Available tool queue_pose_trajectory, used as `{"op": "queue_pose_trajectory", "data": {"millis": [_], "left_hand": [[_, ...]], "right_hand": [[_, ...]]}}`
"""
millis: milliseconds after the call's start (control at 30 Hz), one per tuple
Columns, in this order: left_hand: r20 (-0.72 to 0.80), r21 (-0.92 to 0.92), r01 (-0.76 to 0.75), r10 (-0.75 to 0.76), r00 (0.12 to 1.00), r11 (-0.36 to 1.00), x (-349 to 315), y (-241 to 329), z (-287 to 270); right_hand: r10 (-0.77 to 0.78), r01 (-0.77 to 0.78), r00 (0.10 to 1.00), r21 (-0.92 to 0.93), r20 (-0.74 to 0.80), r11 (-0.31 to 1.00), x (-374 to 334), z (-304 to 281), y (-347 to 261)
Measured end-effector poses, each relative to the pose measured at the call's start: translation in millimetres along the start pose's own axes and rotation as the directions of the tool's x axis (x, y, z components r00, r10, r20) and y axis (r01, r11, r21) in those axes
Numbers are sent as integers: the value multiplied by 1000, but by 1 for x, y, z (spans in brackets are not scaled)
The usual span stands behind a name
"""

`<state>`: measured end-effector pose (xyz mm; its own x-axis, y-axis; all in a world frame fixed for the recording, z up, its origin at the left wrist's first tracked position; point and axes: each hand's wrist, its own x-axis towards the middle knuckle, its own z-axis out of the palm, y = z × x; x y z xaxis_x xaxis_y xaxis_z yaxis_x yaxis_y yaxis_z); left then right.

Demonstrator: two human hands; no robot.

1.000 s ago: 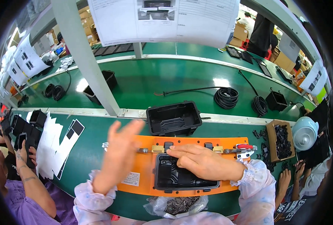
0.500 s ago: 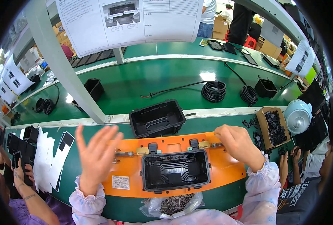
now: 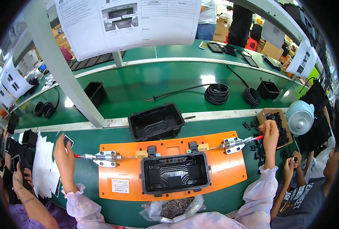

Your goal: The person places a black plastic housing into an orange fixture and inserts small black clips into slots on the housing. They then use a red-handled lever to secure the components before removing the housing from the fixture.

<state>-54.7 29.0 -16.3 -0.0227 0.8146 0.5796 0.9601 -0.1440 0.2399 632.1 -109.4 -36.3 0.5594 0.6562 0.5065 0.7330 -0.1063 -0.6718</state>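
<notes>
Both forearms wear pale pink translucent sleeves with ruffled, gathered cuffs at the wrists; the hands are bare.

At the lower centre of the frame we see the fixture plate [image 3: 223, 168] lying on the table [image 3: 100, 210], with an open box [image 3: 175, 172] seated in its middle and a second box [image 3: 156, 122] just behind it toward the frame's centre. Our left hand [image 3: 65, 160] sits at the left clamp handle [image 3: 86, 156] off the plate's left edge, and our right hand [image 3: 270, 134] at the right clamp handle [image 3: 253, 138] off its right edge. A bag of small parts [image 3: 173, 206] lies below the plate at the bottom edge, a carton of parts [image 3: 278, 126] and a fan [image 3: 300, 116] stand to the right, and cable coils [image 3: 217, 93] lie farther back, right of centre.
</notes>
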Motion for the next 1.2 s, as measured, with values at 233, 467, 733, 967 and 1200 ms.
{"op": "queue_pose_trajectory", "data": {"millis": [233,467,733,967,1200], "left_hand": [[252,-489,-456,621,742,744,32,190,26],[625,-544,-319,628,463,776,53,230,82],[211,-475,-520,666,716,710,50,212,69],[-174,-384,-590,572,801,710,59,190,25],[-174,-364,-568,545,820,739,53,183,6]], "right_hand": [[-796,609,334,529,506,592,-111,39,-189],[-809,653,108,572,578,496,-150,66,-210],[-891,744,191,531,412,405,-156,73,-204],[-932,824,221,456,287,336,-167,75,-199],[-925,794,282,480,254,374,-167,74,-201]]}}
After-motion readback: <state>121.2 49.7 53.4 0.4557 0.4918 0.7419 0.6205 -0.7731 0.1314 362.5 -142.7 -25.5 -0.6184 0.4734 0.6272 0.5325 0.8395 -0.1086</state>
